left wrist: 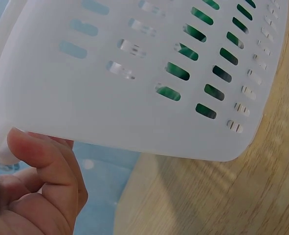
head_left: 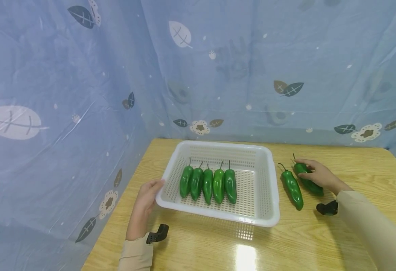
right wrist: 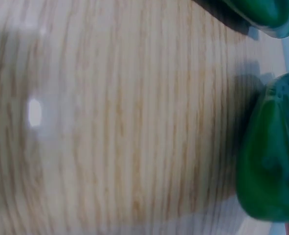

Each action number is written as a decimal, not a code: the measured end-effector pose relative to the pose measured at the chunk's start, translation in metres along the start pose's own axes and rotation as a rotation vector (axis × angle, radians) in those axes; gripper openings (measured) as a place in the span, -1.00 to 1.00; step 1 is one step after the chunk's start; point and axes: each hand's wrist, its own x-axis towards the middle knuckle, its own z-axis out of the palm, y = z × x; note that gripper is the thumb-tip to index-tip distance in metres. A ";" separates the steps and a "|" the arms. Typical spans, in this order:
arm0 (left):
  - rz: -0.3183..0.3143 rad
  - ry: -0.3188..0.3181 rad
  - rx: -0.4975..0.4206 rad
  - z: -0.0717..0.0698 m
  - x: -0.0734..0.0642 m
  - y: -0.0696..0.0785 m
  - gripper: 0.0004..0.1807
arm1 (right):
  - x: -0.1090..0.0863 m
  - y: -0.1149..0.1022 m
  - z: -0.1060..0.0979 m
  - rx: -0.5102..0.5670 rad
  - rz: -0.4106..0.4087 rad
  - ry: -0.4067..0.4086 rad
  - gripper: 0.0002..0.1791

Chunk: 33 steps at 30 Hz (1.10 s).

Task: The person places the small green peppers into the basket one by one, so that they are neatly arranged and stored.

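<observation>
A white plastic basket [head_left: 218, 217] holds several green chili peppers [head_left: 230, 186] lined up side by side, stems pointing away. My left hand [head_left: 148, 195] grips its left front corner; in the left wrist view the thumb [left wrist: 34, 149] lies along the rim and peppers show through the slots. To the right of the basket, my right hand [head_left: 320, 175] holds a green chili pepper [head_left: 314, 188] from above, thumb and fingers on either side of it. That pepper [right wrist: 269, 166] fills the right edge of the right wrist view. Another loose pepper [head_left: 293, 190] lies just left of it.
Everything is on a light wooden table [head_left: 198, 248]. A blue patterned curtain [head_left: 218, 75] hangs behind the table and along its left side. Black wrist devices, one of them a camera [head_left: 158, 234], stick out from both sleeves.
</observation>
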 end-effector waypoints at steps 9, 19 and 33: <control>-0.008 -0.005 -0.001 0.001 0.001 0.000 -0.58 | 0.002 0.005 0.002 0.002 -0.049 -0.001 -0.33; -0.013 -0.001 0.008 0.001 0.001 0.001 -0.59 | -0.001 0.004 0.004 -0.007 -0.013 0.029 -0.38; 0.006 0.007 0.010 0.001 0.001 0.000 -0.60 | -0.008 0.008 0.005 0.078 0.083 0.082 -0.29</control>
